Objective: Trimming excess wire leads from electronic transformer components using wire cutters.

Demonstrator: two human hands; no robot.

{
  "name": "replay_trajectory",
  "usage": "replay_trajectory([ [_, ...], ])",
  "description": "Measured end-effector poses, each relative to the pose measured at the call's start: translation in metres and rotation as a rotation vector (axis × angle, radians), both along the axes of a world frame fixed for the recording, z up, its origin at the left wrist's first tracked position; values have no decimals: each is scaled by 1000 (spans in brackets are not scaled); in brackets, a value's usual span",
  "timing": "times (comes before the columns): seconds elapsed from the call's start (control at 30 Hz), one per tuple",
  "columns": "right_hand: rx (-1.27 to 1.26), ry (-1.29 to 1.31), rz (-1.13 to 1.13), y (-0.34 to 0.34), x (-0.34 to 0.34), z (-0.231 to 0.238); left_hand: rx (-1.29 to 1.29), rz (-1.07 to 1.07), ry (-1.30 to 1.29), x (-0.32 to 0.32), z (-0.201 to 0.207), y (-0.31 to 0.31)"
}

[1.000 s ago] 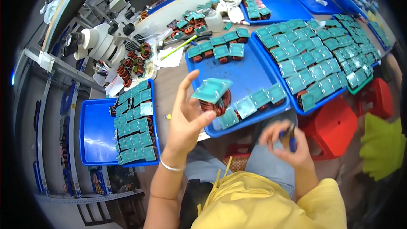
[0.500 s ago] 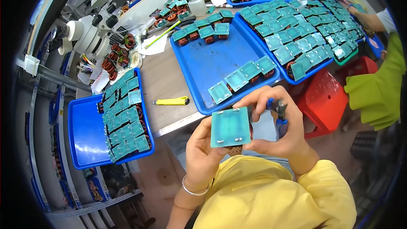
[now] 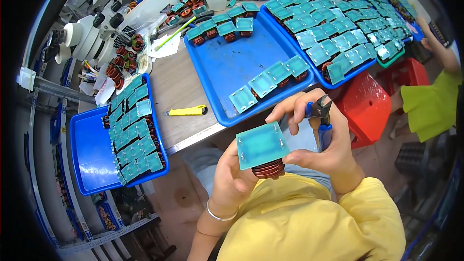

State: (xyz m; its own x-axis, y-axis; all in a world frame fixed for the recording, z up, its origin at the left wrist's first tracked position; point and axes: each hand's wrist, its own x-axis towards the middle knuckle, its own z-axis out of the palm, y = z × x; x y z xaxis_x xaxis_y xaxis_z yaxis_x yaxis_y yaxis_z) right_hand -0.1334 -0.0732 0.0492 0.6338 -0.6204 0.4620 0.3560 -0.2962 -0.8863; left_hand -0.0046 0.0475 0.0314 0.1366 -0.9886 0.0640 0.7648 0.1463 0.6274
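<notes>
A copper-wound coil with a square green circuit board (image 3: 262,142) on top is held up before me. My left hand (image 3: 229,178) grips it from the left, fingers partly hidden behind the coil. The board is tilted, with short metal pins along its left and right edges and the red-brown winding showing beneath. My right hand (image 3: 337,160) is closed around blue-handled cutters (image 3: 322,123), their dark jaws pointing up. Its thumb touches or nearly touches the board's right corner. Just beyond lies a blue tray (image 3: 227,77) with a few similar coils along its far and near edges.
A yellow utility knife (image 3: 187,111) lies on the table (image 3: 179,84). More blue trays with green-topped coils stand left (image 3: 92,157) and right (image 3: 316,75). Microscopes (image 3: 79,41) are at far left. Red stools (image 3: 365,108) and another person's arm (image 3: 442,50) are at right.
The coil has been tipped, so its winding now shows below the board. My right hand and the cutters have turned slightly. The other person's arm at right has moved.
</notes>
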Motion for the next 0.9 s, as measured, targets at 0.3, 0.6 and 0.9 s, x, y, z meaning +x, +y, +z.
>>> replay_trajectory([
  [0.3, -68, 75, -122, 2, 0, -1, 206, -26, -51, -2, 5, 1],
  [0.6, 280, 44, 9, 3, 5, -12, 198, 63, -212, -2, 1, -2],
  [0.9, 251, 14, 2, 5, 4, -17, 143, 30, -188, 0, -5, -1],
])
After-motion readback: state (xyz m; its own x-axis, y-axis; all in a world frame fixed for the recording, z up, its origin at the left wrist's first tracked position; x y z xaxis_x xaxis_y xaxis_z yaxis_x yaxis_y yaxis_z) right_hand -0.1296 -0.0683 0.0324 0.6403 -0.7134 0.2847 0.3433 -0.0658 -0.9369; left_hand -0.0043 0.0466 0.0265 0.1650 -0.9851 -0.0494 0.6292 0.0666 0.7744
